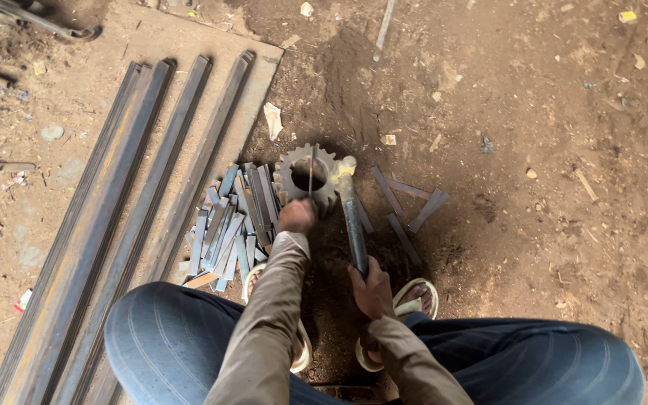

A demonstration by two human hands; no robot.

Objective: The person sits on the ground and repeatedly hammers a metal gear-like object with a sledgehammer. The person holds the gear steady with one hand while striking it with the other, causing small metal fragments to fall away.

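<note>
Head camera looks straight down at a person who squats on brown dirt ground [534, 187]. Both knees show at the bottom, in dark blue trousers [166, 330], and both feet wear sandals [414, 294].

The left hand [297, 216] reaches forward in a tan sleeve [271, 315]. Its fingers are curled tight around the low end of a thin flat metal strip [310, 171]. The strip stands up on its edge across a big grey gear wheel [307, 177] that lies flat on the dirt. The gear has teeth all around and a round hole in the middle.

The right hand [371, 289] is closed around the dark handle of a hammer [352, 217]. The handle runs away from the person, and the pale hammer head [344, 169] sits just beside the gear, at its right rim (touching it or not, I cannot tell).

Left of the gear lies a messy pile of short flat metal pieces [226, 229], one on top of another. Right of the hammer lie a few more short pieces [410, 202], spread apart on the dirt.

Farther left, four long metal bars [140, 202] lie side by side on a flat pale slab [76, 97]. A scrap of white paper [273, 120] lies on the dirt past the gear.
</note>
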